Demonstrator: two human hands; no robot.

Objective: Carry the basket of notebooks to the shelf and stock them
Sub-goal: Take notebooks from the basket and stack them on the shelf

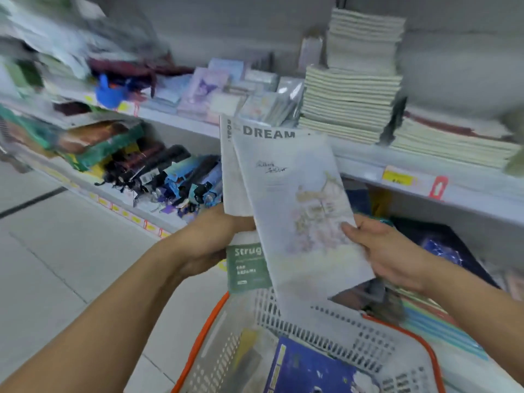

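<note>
Notebooks (300,211) are up in both hands, fanned, above the basket (334,333) and in front of the shelf (365,163). I count at least three: a pale one with a faint drawing on the cover in front, one lettered "DREAM" (266,131) behind it, and a green one (246,268) reading "Strug…" lowest on the left.

Left hand (215,239): fingers curled under the rear notebooks, gripping them at the lower edge. Right hand (388,251): thumb pressed on the pale cover's right edge, fingers behind it, pinching the front notebook, which tilts clockwise.

Basket is grey plastic lattice with an orange rim, directly below the hands. I see a dark blue notebook (309,370) lying inside it; other contents too blurred for me to name.

Shelf edge carries a yellow price tag (397,177). On the board above it, tall stacks of cream-edged exercise books (351,100) to the right, small pastel notepads (215,86) to the left. Lower tier at left holds folded umbrellas (170,177). Far left of view is motion-blurred.
</note>
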